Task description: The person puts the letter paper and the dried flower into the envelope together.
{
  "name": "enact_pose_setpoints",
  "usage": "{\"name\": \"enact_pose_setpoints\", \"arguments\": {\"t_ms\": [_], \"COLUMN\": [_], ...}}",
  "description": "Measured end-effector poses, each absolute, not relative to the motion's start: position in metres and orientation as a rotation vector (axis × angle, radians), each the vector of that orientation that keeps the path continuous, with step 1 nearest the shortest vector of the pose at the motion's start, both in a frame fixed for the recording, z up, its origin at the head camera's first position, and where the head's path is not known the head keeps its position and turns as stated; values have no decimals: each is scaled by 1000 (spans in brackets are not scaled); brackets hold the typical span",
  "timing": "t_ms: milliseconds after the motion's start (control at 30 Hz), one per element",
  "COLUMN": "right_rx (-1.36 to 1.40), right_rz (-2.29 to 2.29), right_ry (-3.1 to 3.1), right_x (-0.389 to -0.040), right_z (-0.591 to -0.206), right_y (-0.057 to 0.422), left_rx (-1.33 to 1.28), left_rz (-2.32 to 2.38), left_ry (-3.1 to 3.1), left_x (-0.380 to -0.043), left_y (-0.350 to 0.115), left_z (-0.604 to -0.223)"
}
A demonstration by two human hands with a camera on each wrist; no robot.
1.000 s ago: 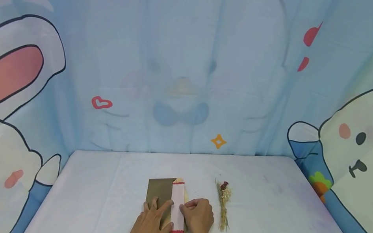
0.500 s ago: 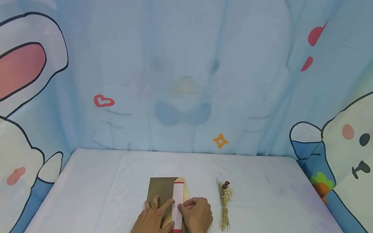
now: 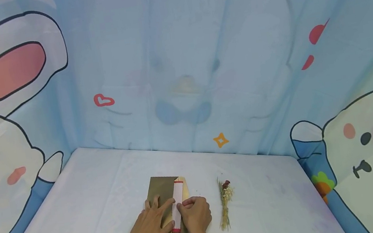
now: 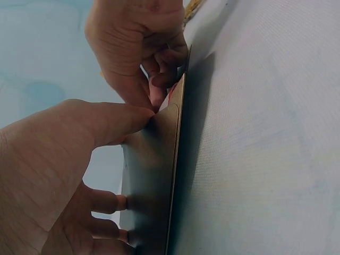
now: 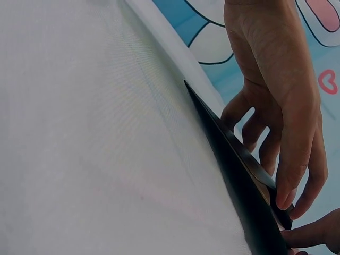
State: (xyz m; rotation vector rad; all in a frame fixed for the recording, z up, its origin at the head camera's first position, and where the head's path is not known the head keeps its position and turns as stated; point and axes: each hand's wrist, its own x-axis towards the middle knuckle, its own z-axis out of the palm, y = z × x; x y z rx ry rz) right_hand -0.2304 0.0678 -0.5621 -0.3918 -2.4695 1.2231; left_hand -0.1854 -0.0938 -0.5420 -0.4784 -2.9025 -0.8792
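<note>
A dark brown folder-like card (image 3: 162,185) with a pale gold right edge lies on the white cloth. Along its right side runs a narrow white strip (image 3: 176,213) with red ends. My left hand (image 3: 146,227) rests over the card, fingers spread, with index finger and thumb tips at the strip's left edge. From the right, my right hand (image 3: 196,214) pinches the strip's right edge between thumb and curled index finger. In the left wrist view the left thumb (image 4: 125,119) presses the card close to the right fingers. The right wrist view shows the left fingers (image 5: 292,180) touching the card.
A small bunch of dried flowers (image 3: 225,206) with dark red heads lies right of the hands. The white tablecloth (image 3: 273,199) ends against a blue curtain (image 3: 175,34) printed with cartoon animals. Tiny dark specks lie near the bunch.
The right hand has edged slightly left with the strip's right edge, and the strip looks narrower. The left hand stays in place on the card. The head view has shifted slightly.
</note>
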Motion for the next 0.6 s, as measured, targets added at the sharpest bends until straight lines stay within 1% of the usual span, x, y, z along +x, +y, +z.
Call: {"name": "enact_pose_setpoints", "arguments": {"t_ms": [600], "right_rx": [-370], "right_rz": [1220], "right_ry": [-2485], "right_x": [-233], "right_z": [-560], "right_y": [60], "left_rx": [-493], "left_rz": [-848], "left_ry": [-2887], "left_x": [-188], "left_y": [-94], "left_z": [-544]}}
